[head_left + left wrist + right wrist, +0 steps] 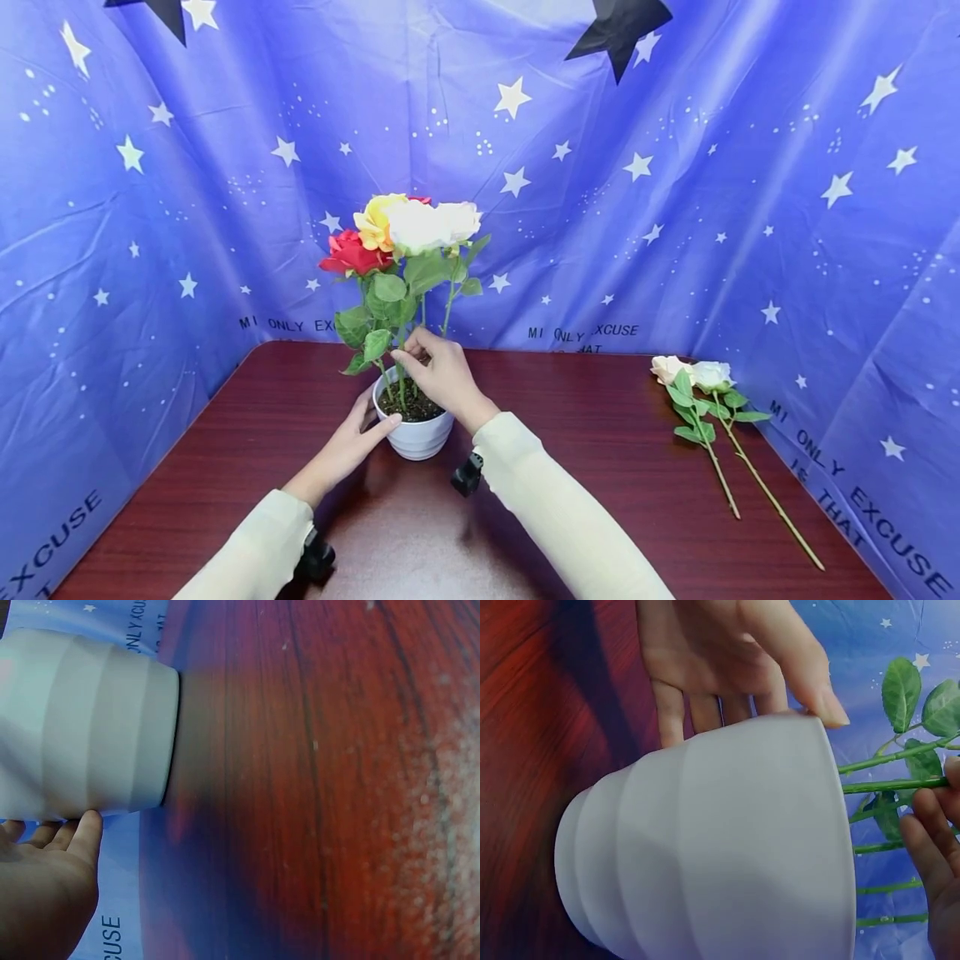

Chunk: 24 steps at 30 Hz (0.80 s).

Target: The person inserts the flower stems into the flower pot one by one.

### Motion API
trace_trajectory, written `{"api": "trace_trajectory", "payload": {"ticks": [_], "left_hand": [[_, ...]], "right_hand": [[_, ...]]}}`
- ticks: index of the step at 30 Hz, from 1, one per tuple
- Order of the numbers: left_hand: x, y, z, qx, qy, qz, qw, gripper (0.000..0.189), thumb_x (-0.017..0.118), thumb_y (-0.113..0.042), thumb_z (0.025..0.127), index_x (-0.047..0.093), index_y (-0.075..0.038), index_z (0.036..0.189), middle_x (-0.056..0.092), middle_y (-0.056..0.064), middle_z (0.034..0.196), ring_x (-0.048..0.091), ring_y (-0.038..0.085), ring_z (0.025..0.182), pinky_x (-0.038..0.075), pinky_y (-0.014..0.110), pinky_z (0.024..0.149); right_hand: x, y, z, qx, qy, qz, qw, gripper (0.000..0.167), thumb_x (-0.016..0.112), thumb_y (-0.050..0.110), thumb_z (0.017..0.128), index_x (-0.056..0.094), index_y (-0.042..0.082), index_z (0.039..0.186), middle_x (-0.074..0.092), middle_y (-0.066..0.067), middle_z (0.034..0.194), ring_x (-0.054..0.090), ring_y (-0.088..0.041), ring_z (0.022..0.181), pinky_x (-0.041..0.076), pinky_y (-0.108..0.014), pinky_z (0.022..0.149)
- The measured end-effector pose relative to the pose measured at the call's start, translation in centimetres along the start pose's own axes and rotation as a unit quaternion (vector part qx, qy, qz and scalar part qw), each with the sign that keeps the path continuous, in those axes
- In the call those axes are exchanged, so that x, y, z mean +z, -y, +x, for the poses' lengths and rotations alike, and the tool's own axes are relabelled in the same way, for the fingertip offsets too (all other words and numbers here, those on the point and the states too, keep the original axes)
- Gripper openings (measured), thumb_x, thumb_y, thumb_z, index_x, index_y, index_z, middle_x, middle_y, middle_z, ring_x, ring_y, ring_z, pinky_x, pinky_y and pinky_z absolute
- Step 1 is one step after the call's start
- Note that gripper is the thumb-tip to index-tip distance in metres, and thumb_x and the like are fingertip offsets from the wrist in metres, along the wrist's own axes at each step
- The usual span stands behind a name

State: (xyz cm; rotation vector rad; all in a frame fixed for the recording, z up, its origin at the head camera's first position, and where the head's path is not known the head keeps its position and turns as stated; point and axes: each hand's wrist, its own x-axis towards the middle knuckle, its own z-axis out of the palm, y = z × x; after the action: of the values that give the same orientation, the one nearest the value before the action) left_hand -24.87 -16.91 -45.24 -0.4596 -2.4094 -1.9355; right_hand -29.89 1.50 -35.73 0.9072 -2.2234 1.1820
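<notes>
A white ribbed flowerpot [418,439] filled with dark soil [420,407] stands upright on the table. Red [352,252], yellow [378,221] and white artificial roses [420,227] rise from it on green leafy stems. My left hand [358,437] holds the pot's left side, thumb on the rim and fingers along the wall, as the right wrist view also shows. Above the soil, my right hand [444,377] pinches a green rose stem [896,784] between thumb and fingers. The left wrist view shows the pot's lower wall [97,727] with fingertips touching it.
Two loose roses, one cream [670,369] and one white [712,377], lie on the right of the dark red wooden table [600,467]. Blue star-printed cloth [585,175] hangs around the back and sides. Both wrists carry black cameras [467,475].
</notes>
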Motion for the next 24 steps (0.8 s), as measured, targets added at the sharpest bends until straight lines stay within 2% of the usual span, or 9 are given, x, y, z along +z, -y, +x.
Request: {"api": "trace_trajectory", "payload": {"ticks": [8, 12, 16, 20, 24], "left_hand": [[-0.02, -0.21, -0.07, -0.005, 0.003, 0.000, 1.0000, 0.078, 0.061, -0.023, 0.101, 0.011, -0.011, 0.160, 0.028, 0.023, 0.157, 0.028, 0.039, 0.145, 0.030, 0.052, 0.114], [-0.08, -0.23, -0.09, -0.004, -0.001, 0.006, 1.0000, 0.078, 0.061, -0.024, 0.101, 0.011, -0.011, 0.160, 0.029, 0.023, 0.157, 0.030, 0.038, 0.144, 0.030, 0.052, 0.114], [-0.14, -0.16, -0.14, -0.004, 0.000, 0.009, 1.0000, 0.078, 0.061, -0.024, 0.102, 0.011, -0.011, 0.160, 0.029, 0.023, 0.158, 0.030, 0.038, 0.144, 0.030, 0.052, 0.114], [-0.15, -0.12, -0.13, -0.004, 0.000, 0.003, 1.0000, 0.078, 0.061, -0.023, 0.102, 0.012, -0.011, 0.160, 0.029, 0.023, 0.158, 0.030, 0.038, 0.144, 0.030, 0.051, 0.114], [-0.07, -0.19, -0.08, -0.005, 0.000, 0.004, 1.0000, 0.078, 0.061, -0.024, 0.102, 0.012, -0.010, 0.160, 0.029, 0.023, 0.158, 0.029, 0.037, 0.145, 0.029, 0.051, 0.114]], "right_hand": [[0.08, 0.41, 0.03, 0.005, 0.032, 0.027, 0.9991, 0.022, 0.073, 0.019, 0.094, 0.056, 0.016, 0.080, 0.057, 0.007, 0.069, 0.051, -0.006, 0.061, 0.042, -0.020, 0.055], [-0.06, 0.67, 0.16, 0.023, 0.048, 0.029, 0.9981, 0.021, 0.072, 0.021, 0.095, 0.058, 0.016, 0.081, 0.057, 0.006, 0.070, 0.049, -0.007, 0.061, 0.042, -0.021, 0.056], [-0.04, 0.74, 0.20, 0.034, 0.056, 0.022, 0.9976, 0.016, 0.071, 0.022, 0.096, 0.062, 0.016, 0.084, 0.061, 0.006, 0.074, 0.054, -0.007, 0.067, 0.045, -0.022, 0.061], [0.22, 0.87, 0.15, 0.016, 0.053, 0.017, 0.9983, 0.011, 0.070, 0.015, 0.095, 0.063, 0.013, 0.086, 0.067, 0.003, 0.082, 0.062, -0.008, 0.077, 0.050, -0.021, 0.068], [0.45, 0.92, 0.10, -0.003, 0.043, 0.009, 0.9990, 0.010, 0.070, 0.012, 0.094, 0.063, 0.011, 0.087, 0.068, 0.001, 0.083, 0.064, -0.009, 0.079, 0.051, -0.021, 0.069]]}}
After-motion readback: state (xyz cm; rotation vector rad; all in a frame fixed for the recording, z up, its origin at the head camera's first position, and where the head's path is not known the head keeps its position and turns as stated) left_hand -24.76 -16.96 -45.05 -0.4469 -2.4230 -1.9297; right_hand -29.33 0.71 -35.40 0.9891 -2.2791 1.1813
